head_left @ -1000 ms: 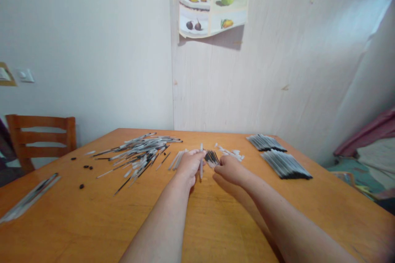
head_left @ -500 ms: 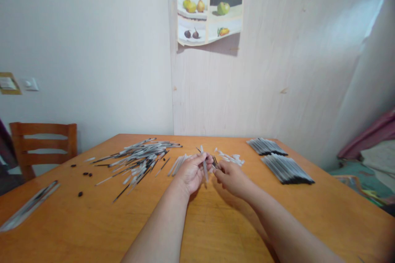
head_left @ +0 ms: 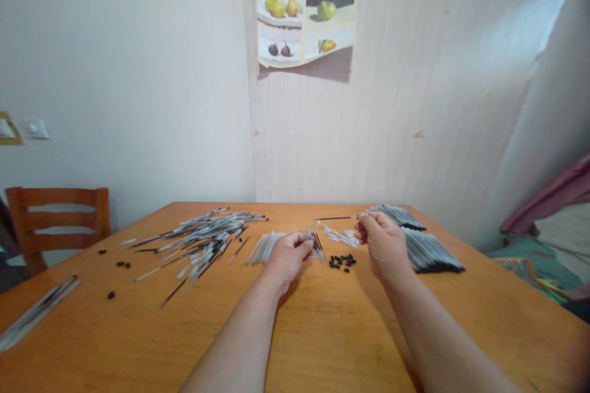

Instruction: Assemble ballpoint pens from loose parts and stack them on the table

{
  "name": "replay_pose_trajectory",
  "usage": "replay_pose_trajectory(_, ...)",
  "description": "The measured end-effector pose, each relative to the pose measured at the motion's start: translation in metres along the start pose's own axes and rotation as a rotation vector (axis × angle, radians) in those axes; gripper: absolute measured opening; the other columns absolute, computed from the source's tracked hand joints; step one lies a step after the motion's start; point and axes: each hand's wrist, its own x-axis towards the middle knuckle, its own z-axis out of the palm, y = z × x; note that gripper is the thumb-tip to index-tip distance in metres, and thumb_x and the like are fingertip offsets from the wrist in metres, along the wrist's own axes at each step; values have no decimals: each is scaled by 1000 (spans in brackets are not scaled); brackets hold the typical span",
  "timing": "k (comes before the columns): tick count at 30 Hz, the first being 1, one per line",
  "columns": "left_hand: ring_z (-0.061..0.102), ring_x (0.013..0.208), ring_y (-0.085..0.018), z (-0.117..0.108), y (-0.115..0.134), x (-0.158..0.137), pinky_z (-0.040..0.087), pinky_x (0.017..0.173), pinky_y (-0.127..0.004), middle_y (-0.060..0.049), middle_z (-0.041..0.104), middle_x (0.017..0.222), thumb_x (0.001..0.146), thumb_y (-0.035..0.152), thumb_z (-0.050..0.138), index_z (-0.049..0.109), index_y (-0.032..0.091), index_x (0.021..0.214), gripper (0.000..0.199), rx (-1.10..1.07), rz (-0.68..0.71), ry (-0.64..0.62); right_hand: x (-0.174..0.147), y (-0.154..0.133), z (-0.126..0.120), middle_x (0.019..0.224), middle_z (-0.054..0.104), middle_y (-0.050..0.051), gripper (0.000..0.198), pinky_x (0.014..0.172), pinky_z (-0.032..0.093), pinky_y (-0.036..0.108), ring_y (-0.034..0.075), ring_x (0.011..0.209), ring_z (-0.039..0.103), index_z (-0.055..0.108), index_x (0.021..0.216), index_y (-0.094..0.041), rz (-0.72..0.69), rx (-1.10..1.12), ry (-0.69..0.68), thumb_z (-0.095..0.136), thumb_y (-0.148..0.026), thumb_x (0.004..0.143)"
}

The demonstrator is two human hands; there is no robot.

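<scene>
My left hand (head_left: 288,256) is closed, with the pale end of a clear pen barrel (head_left: 308,234) showing between thumb and fingers. In a pinch, my right hand (head_left: 382,242) has a thin dark pen refill (head_left: 334,218) that points left above the table. A row of clear barrels (head_left: 262,248) lies just left of my left hand, and dark refills (head_left: 319,248) lie at its right. Small black plugs (head_left: 343,262) are grouped between my hands, nearer to me. Behind them lie whitish translucent caps (head_left: 340,236), close to my right fingertips.
Two stacks of pens with black ends, a near one (head_left: 433,252) and a far one (head_left: 402,217), lie beyond my right hand. Left is a loose heap of pen parts (head_left: 209,236). A bundle in clear wrap (head_left: 39,313) rests at the left edge, near a wooden chair (head_left: 58,218).
My right hand has moved right, away from my left hand, with the refill in its fingers. The barrel in my left hand no longer stands out upright. The black plugs have come into sight.
</scene>
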Motion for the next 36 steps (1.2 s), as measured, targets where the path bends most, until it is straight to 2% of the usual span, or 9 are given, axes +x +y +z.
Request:
replay_pose_trajectory(3,57,72,-14,-1,-4,3,41,70,-25,-4,68,78,78,28,64,70,14,85,17,171,83,22,4,-1,-6,57,57,-1,26,47,36,23,10,48,47,59,66,-17,-47,-116,-3,63,-41,76)
replay_pose_trajectory(7,60,81,-17,-5,-10,7,41,76,-28,-6,71,88,79,27,60,71,15,87,18,300,159,10,4,-3,-8,57,57,0,27,48,36,23,12,50,47,60,67,-17,-93,-237,0,61,-43,76)
replay_pose_trajectory(15,60,80,-18,-9,-12,9,41,74,-27,-5,71,86,81,29,57,71,17,89,20,431,199,5,6,-6,-12,56,56,-1,26,49,34,24,12,51,45,57,64,-18,-95,-296,4,58,-42,75)
replay_pose_trajectory(22,59,81,-17,-11,-11,9,41,75,-28,-5,70,87,82,27,58,71,18,90,19,589,234,-22,4,-6,-10,57,56,-1,25,52,35,24,12,52,46,58,62,-18,-106,-316,-57,59,-39,76)
replay_pose_trajectory(29,59,81,-18,-8,-14,9,41,73,-28,-5,69,86,81,30,59,72,17,89,20,591,229,-128,3,-4,-6,65,62,2,27,50,41,25,14,55,55,65,80,-15,-6,-205,-116,61,-41,75)
replay_pose_trajectory(33,57,77,-17,-5,-11,6,39,69,-27,-4,69,83,82,37,58,73,15,86,26,550,185,-213,2,-6,-4,75,66,4,32,50,43,25,14,58,59,65,96,-13,-1,-137,-130,60,-39,77)
replay_pose_trajectory(36,55,75,-16,-2,-9,2,38,68,-26,-4,68,83,82,39,58,74,15,88,30,482,133,-290,1,-7,-2,75,66,4,36,51,43,24,13,58,59,62,103,-13,-13,-122,-139,60,-37,77)
